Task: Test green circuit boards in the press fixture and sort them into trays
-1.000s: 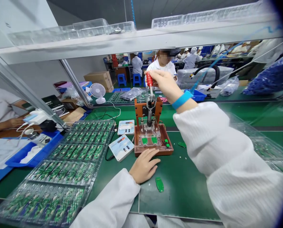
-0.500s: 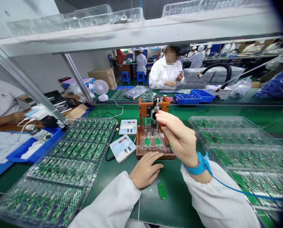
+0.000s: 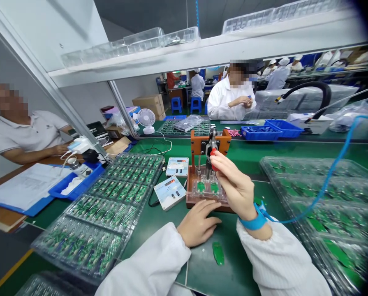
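My right hand (image 3: pixel 237 187), with a blue wrist strap (image 3: pixel 253 218), is closed on the red handle (image 3: pixel 214 160) of a toggle clamp. The clamp sits on an orange and brown test fixture (image 3: pixel 197 149). Under its clear plate lie two green circuit boards, the left board (image 3: pixel 200 187) and the right board (image 3: pixel 214 188). My left hand (image 3: pixel 199 224) rests palm down at the fixture's front edge, fingers spread and holding nothing. A loose green circuit board (image 3: pixel 218 253) lies on the green mat near it.
Two display boxes, a rear box (image 3: pixel 177 166) and a front box (image 3: pixel 170 192), stand left of the fixture. A tray of boards (image 3: pixel 109 201) lies left, another clear tray (image 3: pixel 318 185) right. A shelf (image 3: pixel 134 61) spans above. Co-workers sit opposite and at left.
The view has turned to the left, so the scene sits further right. Both display readings have changed. The wrist strap's cord has lifted; both hands keep their places at the fixture.
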### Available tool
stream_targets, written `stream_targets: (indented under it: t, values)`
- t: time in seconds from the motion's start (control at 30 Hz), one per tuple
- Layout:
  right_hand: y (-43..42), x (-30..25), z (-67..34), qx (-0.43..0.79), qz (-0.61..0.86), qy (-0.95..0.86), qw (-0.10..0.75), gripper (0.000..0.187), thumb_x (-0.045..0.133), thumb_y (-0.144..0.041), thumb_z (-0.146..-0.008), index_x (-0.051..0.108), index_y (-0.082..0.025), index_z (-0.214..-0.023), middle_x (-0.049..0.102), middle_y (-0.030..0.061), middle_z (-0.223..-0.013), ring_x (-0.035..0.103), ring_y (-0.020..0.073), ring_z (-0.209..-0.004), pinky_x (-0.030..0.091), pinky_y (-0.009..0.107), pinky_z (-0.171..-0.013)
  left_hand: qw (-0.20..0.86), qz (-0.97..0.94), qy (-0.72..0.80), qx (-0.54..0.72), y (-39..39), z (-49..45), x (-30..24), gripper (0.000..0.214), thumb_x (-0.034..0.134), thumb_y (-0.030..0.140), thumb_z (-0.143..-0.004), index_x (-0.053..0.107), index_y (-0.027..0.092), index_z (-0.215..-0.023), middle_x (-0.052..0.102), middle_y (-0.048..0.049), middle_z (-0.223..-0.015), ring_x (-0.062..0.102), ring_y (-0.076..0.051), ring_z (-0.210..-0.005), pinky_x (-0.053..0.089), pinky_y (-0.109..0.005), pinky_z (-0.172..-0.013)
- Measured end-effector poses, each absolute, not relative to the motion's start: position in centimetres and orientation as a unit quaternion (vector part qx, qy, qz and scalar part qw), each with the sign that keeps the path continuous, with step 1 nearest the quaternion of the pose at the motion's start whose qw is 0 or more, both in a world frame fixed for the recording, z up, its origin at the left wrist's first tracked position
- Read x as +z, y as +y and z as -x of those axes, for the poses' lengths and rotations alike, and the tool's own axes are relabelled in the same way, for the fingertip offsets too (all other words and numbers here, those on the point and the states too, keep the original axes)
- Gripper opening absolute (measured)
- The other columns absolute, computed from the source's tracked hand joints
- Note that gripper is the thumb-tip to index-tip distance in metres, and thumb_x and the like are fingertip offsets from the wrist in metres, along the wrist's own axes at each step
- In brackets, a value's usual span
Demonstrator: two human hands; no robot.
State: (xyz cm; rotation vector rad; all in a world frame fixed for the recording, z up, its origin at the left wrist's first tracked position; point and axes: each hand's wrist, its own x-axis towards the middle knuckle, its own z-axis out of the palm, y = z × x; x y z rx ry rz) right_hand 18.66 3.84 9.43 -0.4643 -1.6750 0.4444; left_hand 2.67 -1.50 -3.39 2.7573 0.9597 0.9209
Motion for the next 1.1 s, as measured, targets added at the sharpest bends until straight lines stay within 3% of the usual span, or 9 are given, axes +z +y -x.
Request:
stream_targets:
  t: [0.13,0.27,0.43,0.53,0.6,0.67,0.77,0.9,1.1]
  values:
    - [4.0,9.4,-18.8,0.229,0.192,-0.724,0.622,0.049,0.052,-0.010,-0.099,0.064,-0.041,-0.135,0.065,-0.0063,-0.139,0.054,0.0246,-0.140,0.046,0.051,-0.121,0.066,-0.898,0.320,0.294,-1.6,-2.6,-3.2,0.024,0.056,0.020,-0.096,0.071,0.020,-0.115,0.051,-0.0089,-0.152,0.045,-0.026,-0.142,0.042,-0.048,-0.119]
    - [4.1,9.3,-19.0,0.254,0.181,-0.723,0.616,0.049,0.051,-0.010,-0.100,0.064,-0.041,-0.135,0.064,-0.0067,-0.141,0.053,0.0241,-0.141,0.043,0.050,-0.123,0.202,-0.875,0.319,0.304,-1.7,-2.0,-1.1,0.023,0.066,0.031,-0.093,0.073,0.022,-0.113,0.056,-0.0073,-0.148,0.048,-0.027,-0.141,0.037,-0.049,-0.122]
    - [4.2,9.0,-18.9,0.263,0.171,-0.724,0.614,0.050,0.051,-0.010,-0.099,0.062,-0.041,-0.137,0.062,-0.0067,-0.144,0.049,0.0231,-0.144,0.042,0.049,-0.124,0.446,-0.788,0.316,0.283,1.1,2.0,4.0,0.029,0.071,0.043,-0.092,0.075,0.018,-0.105,0.076,-0.0090,-0.111,0.072,-0.023,-0.105,0.056,-0.038,-0.100]
    - [4.2,9.0,-18.8,0.264,0.172,-0.725,0.612,0.051,0.051,-0.010,-0.099,0.061,-0.042,-0.138,0.061,-0.0072,-0.145,0.048,0.0230,-0.145,0.043,0.048,-0.123,0.377,-0.773,0.438,0.261,5.1,5.7,5.4,0.042,0.071,0.056,-0.088,0.075,0.015,-0.098,0.077,-0.0099,-0.100,0.073,-0.026,-0.096,0.057,-0.039,-0.093]
    - [4.1,9.0,-18.7,0.268,0.174,-0.723,0.613,0.052,0.051,-0.010,-0.099,0.060,-0.043,-0.138,0.059,-0.0077,-0.146,0.048,0.0228,-0.145,0.044,0.048,-0.123,0.268,-0.799,0.502,0.195,7.9,8.0,5.1,0.057,0.076,0.060,-0.081,0.073,0.015,-0.116,0.068,-0.0160,-0.129,0.061,-0.034,-0.126,0.044,-0.048,-0.113]
    - [4.0,9.1,-18.7,0.269,0.171,-0.719,0.617,0.053,0.051,-0.010,-0.099,0.060,-0.044,-0.139,0.058,-0.0086,-0.147,0.047,0.0222,-0.145,0.045,0.047,-0.122,0.194,-0.810,0.548,0.076,10.1,9.6,4.2,0.089,0.084,0.063,-0.068,0.061,0.016,-0.141,0.037,-0.0195,-0.160,0.029,-0.044,-0.150,0.023,-0.056,-0.124]
    - [4.0,9.0,-18.6,0.270,0.169,-0.719,0.617,0.052,0.051,-0.011,-0.099,0.060,-0.044,-0.138,0.059,-0.0083,-0.147,0.047,0.0223,-0.146,0.044,0.047,-0.123,0.167,-0.804,0.566,-0.067,11.8,10.9,2.6,0.120,0.083,0.072,-0.063,0.035,0.019,-0.159,0.004,-0.0172,-0.170,0.000,-0.048,-0.155,0.012,-0.063,-0.124]
    - [4.1,8.8,-18.5,0.275,0.171,-0.716,0.618,0.050,0.051,-0.011,-0.100,0.060,-0.042,-0.138,0.058,-0.0072,-0.147,0.046,0.0226,-0.146,0.043,0.049,-0.123,0.166,-0.808,0.555,-0.109,12.0,11.2,1.7,0.125,0.074,0.082,-0.064,0.027,0.022,-0.162,-0.002,-0.0153,-0.170,-0.003,-0.049,-0.154,0.012,-0.064,-0.123]
    - [4.1,9.0,-18.4,0.277,0.163,-0.711,0.626,0.051,0.051,-0.010,-0.099,0.061,-0.042,-0.137,0.060,-0.0080,-0.146,0.047,0.0209,-0.146,0.042,0.048,-0.124,0.162,-0.797,0.565,-0.139,11.9,10.7,1.7,0.126,0.075,0.080,-0.064,0.023,0.022,-0.163,-0.001,-0.0151,-0.170,-0.004,-0.048,-0.154,0.010,-0.064,-0.123]
